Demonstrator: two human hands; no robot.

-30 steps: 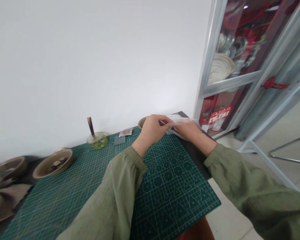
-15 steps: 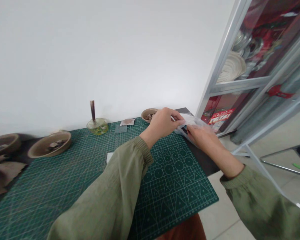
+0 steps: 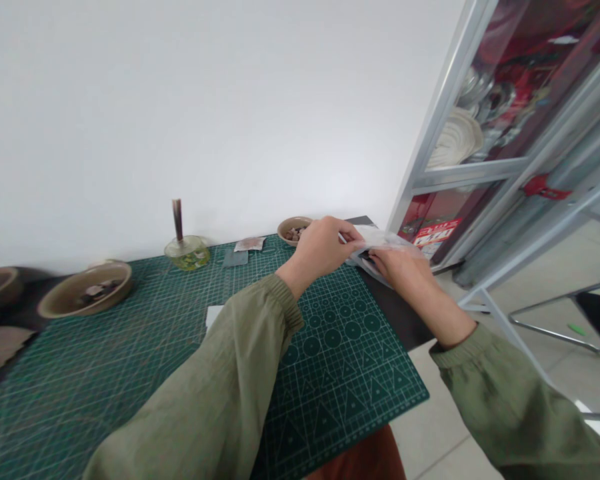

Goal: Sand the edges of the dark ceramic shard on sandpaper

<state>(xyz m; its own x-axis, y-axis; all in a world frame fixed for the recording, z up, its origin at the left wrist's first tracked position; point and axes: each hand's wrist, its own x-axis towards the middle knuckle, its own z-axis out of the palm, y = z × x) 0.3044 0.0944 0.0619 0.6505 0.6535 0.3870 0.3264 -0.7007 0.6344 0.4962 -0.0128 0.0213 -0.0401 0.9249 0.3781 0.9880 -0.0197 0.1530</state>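
Note:
A clear plastic bag (image 3: 380, 237) lies at the far right corner of the table. My left hand (image 3: 326, 245) pinches the bag's edge between thumb and fingers and holds its mouth apart. My right hand (image 3: 401, 268) reaches inside, with its fingertips closed near something dark that I cannot make out. Just left of my left hand stands a small brown bowl (image 3: 293, 233) with pinkish-brown pieces in it. Beneath my arms spreads a green cutting mat (image 3: 345, 340) printed with circles and triangles.
At the back are a glass jar (image 3: 190, 255) with a dark brush-like handle, a grey square (image 3: 236, 258) and a stained paper (image 3: 250, 244). Bowls (image 3: 55, 303) and brown scraps (image 3: 3, 343) lie left. A metal-framed glass cabinet (image 3: 420, 177) rises at the right.
The whole view has shifted slightly, so things appear a little further left. My left hand keeps its pinch on the bag and my right hand stays inside it.

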